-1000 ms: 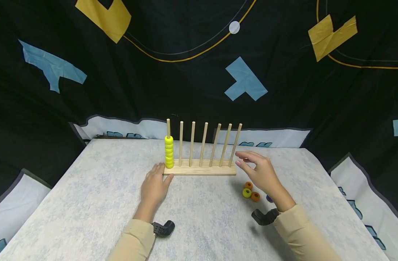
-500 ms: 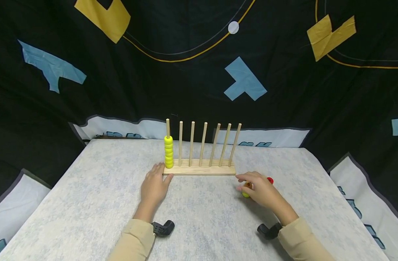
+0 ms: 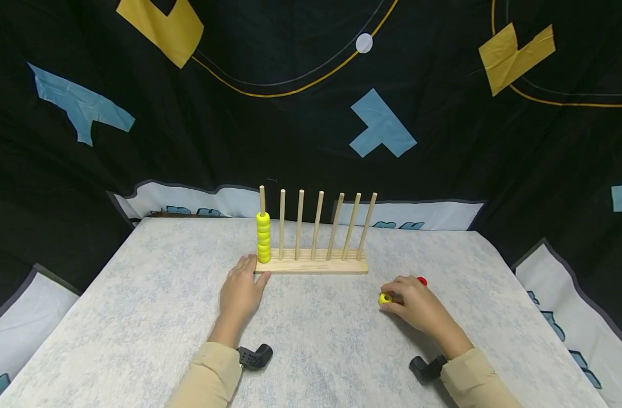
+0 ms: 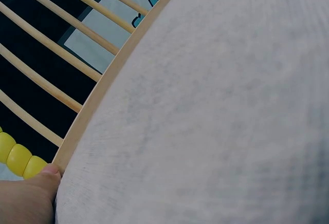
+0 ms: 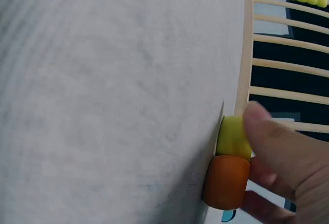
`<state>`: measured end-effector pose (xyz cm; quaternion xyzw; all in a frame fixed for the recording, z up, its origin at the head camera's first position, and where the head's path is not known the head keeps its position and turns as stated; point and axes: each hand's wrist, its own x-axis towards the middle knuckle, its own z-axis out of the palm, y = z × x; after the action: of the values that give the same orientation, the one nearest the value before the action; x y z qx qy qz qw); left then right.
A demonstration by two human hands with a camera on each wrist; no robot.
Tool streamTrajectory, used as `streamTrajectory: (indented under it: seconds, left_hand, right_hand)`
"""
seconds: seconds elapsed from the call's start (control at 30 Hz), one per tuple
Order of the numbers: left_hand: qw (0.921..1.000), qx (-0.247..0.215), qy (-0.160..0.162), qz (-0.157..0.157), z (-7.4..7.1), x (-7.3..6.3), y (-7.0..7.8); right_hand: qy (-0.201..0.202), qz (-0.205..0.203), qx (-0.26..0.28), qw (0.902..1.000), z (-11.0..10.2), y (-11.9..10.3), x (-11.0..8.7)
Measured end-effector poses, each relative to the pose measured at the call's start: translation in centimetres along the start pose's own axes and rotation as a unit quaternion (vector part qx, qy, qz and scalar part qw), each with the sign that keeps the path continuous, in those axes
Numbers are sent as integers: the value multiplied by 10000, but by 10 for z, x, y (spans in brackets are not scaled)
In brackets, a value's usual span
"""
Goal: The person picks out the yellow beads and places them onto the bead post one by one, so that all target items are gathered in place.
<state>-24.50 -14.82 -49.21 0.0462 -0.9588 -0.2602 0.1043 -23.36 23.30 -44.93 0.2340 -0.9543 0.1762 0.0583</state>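
A wooden peg rack (image 3: pixel 313 268) stands on the table with a row of upright pegs. Several yellow beads (image 3: pixel 263 238) are stacked on its leftmost peg; the other pegs are bare. My left hand (image 3: pixel 241 289) rests against the rack's left end, fingers extended and thumb touching the front edge. To the right of the rack, my right hand (image 3: pixel 415 303) pinches a loose yellow bead (image 3: pixel 384 298) between thumb and fingers, low at the tabletop. Beside that bead lies an orange bead (image 5: pixel 226 183), seen in the right wrist view. A red bead (image 3: pixel 422 280) shows partly behind the right hand.
The pale table (image 3: pixel 137 317) ends at a back edge behind the rack. A black cloth (image 3: pixel 270 141) with tape pieces hangs beyond it. Black wrist cameras (image 3: pixel 256 356) stick out from both sleeves.
My right hand has come down from beside the rack's right end to the loose beads and now pinches the yellow one. The left hand and rack have stayed put.
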Motion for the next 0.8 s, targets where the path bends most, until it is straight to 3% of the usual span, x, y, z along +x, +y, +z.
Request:
streamTrajectory:
  seconds: [0.13,0.33,0.53,0.8]
  left_hand:
    - [10000,-1,0,-6,0,0,0]
    - [10000,-8,4,-14,0,-1,0]
    - [10000,-4,-14,-13,-2,0,0]
    - [10000,-24,-14,-53,0,0,0]
  right_hand:
    - [-65,26,-118,9999,0,2,-2]
    - [-153,-112,180,9997,1,2,-1]
    - [-7,-237,317,9992,3,0,2]
    - [-24,262,416,9988,4,-17,9]
